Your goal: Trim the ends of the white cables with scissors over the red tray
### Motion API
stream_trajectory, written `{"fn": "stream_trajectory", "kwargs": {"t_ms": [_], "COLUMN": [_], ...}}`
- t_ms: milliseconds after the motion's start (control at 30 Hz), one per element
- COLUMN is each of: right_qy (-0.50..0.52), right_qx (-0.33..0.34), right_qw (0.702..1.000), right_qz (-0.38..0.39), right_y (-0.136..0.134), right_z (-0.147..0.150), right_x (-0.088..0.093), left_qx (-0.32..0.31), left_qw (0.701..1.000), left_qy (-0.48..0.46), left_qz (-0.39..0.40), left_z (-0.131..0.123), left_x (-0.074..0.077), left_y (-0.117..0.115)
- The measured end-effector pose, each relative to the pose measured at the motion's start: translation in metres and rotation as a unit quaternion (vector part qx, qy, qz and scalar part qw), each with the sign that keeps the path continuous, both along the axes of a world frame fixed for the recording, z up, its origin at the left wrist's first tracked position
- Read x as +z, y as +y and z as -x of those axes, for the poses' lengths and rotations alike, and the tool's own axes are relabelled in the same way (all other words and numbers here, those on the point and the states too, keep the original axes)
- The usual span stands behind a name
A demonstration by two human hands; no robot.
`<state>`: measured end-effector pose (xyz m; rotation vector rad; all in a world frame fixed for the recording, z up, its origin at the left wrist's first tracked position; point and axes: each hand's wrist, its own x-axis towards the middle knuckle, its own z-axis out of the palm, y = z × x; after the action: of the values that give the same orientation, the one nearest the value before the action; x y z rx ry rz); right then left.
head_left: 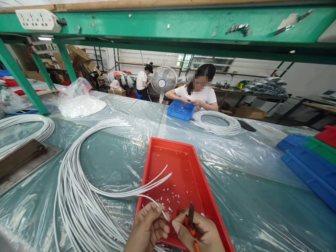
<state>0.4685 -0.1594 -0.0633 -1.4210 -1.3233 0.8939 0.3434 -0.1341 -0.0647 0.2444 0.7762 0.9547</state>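
Over the near part of a red tray [172,147], my left hand [149,224] pinches a white cable [151,198] close to its end. That end points toward my right hand [201,231], which is wrapped round orange-handled pliers or cutters [191,218] with dark jaws tilted upward. The tool's jaws and the cable end look apart. A large bundle of white cables [76,175] curves across the table left of the tray, and a few of its ends reach over the tray. Small white scraps [170,199] are scattered on the tray floor.
Across the plastic-covered table [249,196] a co-worker [199,91] holds something small above a blue tray [180,110], beside a coiled cable bundle [217,122]. Stacked bins [309,164] stand right; a metal block [23,161] lies left. A green beam [147,24] crosses overhead.
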Motion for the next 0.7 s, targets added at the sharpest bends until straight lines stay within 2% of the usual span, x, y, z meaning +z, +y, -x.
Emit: {"fn": "stream_trajectory", "kwargs": {"t_ms": [67,167,267,333,433,567,700], "right_qy": [0.010,-0.121,-0.349,-0.426,-0.392,-0.368,-0.241], "right_qx": [-0.036,-0.093,-0.103,-0.095,-0.087,-0.081,-0.073], "right_qw": [0.999,0.988,0.931,0.900,0.915,0.926,0.966], "right_qz": [0.023,-0.007,-0.007,0.005,-0.023,-0.006,-0.060], "right_y": [0.004,0.008,0.008,0.006,0.004,0.004,0.002], "right_z": [-0.005,-0.017,-0.028,-0.032,-0.034,-0.030,-0.018], "right_x": [0.001,-0.001,-0.005,-0.008,-0.012,-0.008,0.003], "left_qx": [-0.003,-0.008,-0.007,-0.011,-0.006,0.019,0.029], "left_qw": [1.000,1.000,1.000,1.000,0.999,0.997,0.998], "left_qy": [0.008,0.014,0.013,0.011,0.017,0.011,-0.010], "left_qz": [-0.004,-0.008,-0.004,0.009,0.036,0.069,0.062], "left_z": [0.001,0.005,0.009,0.010,0.010,0.008,0.006], "left_x": [0.000,0.002,0.004,0.005,0.008,0.012,0.013], "left_y": [0.002,0.004,0.004,0.003,0.002,0.002,0.002]}}
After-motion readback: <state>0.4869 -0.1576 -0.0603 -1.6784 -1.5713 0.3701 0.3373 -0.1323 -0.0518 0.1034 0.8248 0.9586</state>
